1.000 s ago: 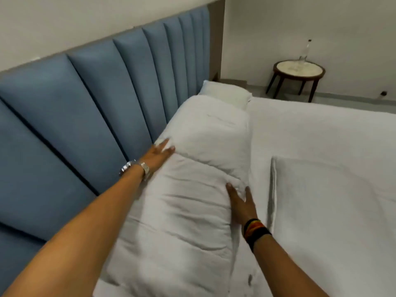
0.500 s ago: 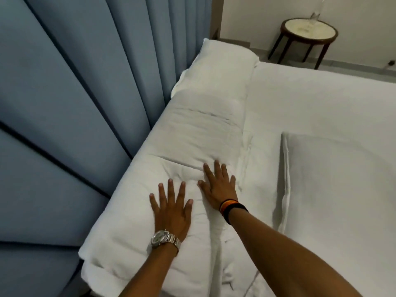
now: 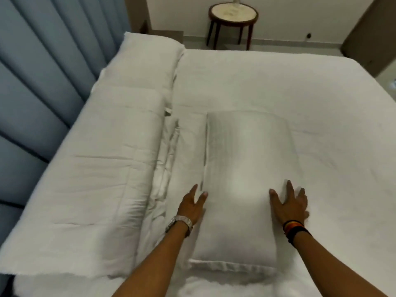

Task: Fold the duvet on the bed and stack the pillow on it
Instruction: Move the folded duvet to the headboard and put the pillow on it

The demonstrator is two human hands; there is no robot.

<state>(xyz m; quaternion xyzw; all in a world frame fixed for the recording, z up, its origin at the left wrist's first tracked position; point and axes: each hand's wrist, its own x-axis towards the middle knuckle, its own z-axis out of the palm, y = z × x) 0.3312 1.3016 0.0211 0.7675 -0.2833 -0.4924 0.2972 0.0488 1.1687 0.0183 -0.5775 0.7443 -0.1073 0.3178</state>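
The white duvet (image 3: 96, 179) lies folded into a long thick strip along the blue padded headboard (image 3: 38, 78). A white pillow (image 3: 242, 179) lies flat on the bed sheet to the right of it. My left hand (image 3: 191, 207), with a silver watch on the wrist, rests against the pillow's left edge, fingers spread. On the pillow's right side sits my right hand (image 3: 289, 204), banded at the wrist, fingers apart. Neither hand has closed around the pillow. A second pillow (image 3: 147, 58) lies at the far end of the duvet strip.
The white sheet (image 3: 300, 93) covers the mattress to the right and beyond the pillow. A small round side table (image 3: 233, 12) with a bottle on it stands on the floor past the bed's far edge. A dark door or panel is at the top right.
Both hands left the top of the folded duvet and moved right onto the two sides of the flat pillow. The view swung right and away from the headboard.
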